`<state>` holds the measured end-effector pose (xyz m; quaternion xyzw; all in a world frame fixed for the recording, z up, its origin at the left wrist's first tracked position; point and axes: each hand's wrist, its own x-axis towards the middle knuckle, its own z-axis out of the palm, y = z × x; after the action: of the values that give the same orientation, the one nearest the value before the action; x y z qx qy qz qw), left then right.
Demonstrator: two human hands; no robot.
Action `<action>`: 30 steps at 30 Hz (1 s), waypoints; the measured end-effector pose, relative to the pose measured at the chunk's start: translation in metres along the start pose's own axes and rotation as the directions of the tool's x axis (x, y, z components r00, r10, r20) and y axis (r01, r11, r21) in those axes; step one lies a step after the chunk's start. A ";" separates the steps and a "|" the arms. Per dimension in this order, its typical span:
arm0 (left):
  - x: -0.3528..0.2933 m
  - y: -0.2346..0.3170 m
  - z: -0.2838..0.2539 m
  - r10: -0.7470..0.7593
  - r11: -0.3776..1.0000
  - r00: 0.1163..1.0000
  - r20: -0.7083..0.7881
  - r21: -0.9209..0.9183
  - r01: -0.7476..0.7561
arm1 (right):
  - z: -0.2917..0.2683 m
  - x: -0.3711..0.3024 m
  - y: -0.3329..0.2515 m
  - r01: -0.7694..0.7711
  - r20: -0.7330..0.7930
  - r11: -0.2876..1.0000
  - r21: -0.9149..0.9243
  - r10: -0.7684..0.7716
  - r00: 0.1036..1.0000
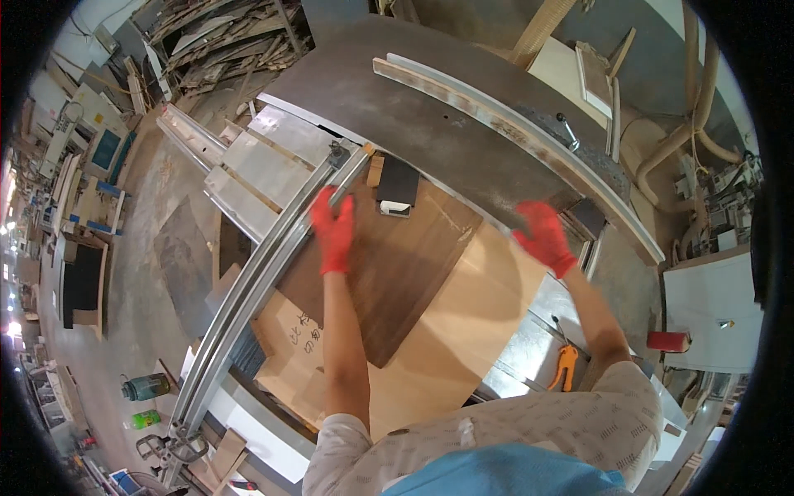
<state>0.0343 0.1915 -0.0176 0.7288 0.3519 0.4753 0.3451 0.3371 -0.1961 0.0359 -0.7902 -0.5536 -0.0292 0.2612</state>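
My left hand (335, 236), in a red glove, is held over the left part of a dark brown wooden panel (413, 281), close to a long metal rail (256, 281). Its fingers are apart and nothing is in them. The panel lies on a larger tan board (496, 289) with handwriting near its left corner. My right hand (546, 238), also gloved in red, is at the tan board's right edge with fingers spread and holding nothing; whether it touches the board, I cannot tell. Beyond the left hand, a black rectangular block (399, 183) sits beside a small wooden block (375, 171).
A wide dark machine table (364, 91) extends beyond, crossed by a long straight fence (513, 136). An orange-handled tool (565, 368) lies on metal at my right. Scrap wood (231, 50) is stacked at the far left. A bottle (145, 387) stands on the left.
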 end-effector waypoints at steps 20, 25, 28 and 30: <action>-0.006 -0.056 -0.198 -0.185 0.537 0.978 -0.100 0.823 0.186 | 0.213 0.129 -0.159 0.046 0.102 0.993 -0.105 -0.035 0.994; -0.008 -0.050 -0.199 -0.158 0.556 0.983 -0.093 0.814 0.166 | 0.214 0.125 -0.160 0.033 0.002 0.996 -0.078 -0.033 0.999; -0.013 -0.047 -0.197 -0.150 0.577 0.984 -0.092 0.800 0.163 | 0.210 0.121 -0.160 0.018 0.061 0.990 -0.141 -0.010 0.998; -0.016 -0.046 -0.200 -0.166 0.571 0.983 -0.084 0.804 0.165 | 0.210 0.117 -0.163 0.015 0.096 0.987 -0.158 0.000 0.995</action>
<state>-0.1664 0.2359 -0.0010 0.7698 0.5954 0.2290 0.0199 0.1857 0.0386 -0.0433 -0.8068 -0.5645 -0.0363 0.1707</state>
